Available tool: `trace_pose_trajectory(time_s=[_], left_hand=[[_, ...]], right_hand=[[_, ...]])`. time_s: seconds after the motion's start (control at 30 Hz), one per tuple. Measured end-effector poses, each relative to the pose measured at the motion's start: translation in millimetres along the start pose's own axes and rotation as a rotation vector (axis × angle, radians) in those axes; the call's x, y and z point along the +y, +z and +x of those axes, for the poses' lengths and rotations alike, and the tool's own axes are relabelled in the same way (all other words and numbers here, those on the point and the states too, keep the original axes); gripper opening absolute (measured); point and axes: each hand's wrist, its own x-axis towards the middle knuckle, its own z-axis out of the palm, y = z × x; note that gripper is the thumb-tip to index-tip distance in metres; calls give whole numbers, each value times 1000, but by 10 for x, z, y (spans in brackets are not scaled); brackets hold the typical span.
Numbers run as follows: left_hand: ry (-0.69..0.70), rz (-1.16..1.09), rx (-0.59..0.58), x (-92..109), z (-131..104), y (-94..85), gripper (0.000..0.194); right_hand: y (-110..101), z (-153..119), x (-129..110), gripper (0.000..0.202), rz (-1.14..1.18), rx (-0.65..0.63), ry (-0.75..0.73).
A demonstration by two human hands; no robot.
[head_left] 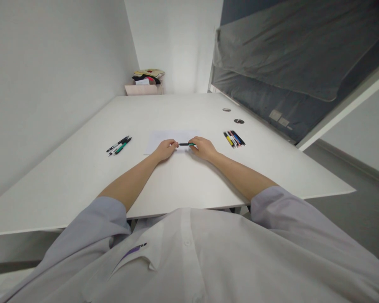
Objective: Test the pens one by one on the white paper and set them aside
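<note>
A dark pen with a green part (183,144) lies level between my two hands, above a white sheet of paper (158,136). My left hand (166,150) pinches its left end with the fingertips. At the green right end, my right hand (203,148) has its fingers closed round the pen. Both hands rest over the near part of the sheet, which they partly cover. To the left lies a small group of pens (119,145), black, white and green. Another row of pens (234,139), with yellow, red, blue and black parts, lies to the right.
The white table (183,181) reaches forward to a pale pink box (142,89) with cloth items in it. Two round metal discs (239,121) (226,110) are set at the right side. A grey cloth-covered panel (271,75) stands along the right edge, a wall on the left.
</note>
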Motion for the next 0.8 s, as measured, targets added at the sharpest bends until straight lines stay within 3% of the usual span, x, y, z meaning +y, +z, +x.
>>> trace_pose_trajectory(time_s=[0.2, 0.4, 0.8], left_hand=[[2, -3, 80, -5, 7, 45, 23], [5, 33, 11, 19, 28, 7, 36], [8, -22, 33, 79, -20, -2, 21]], right_hand=[[0, -2, -3, 26, 7, -1, -16], [5, 7, 1, 27, 4, 2, -30], [-3, 0, 27, 29, -7, -16, -40]])
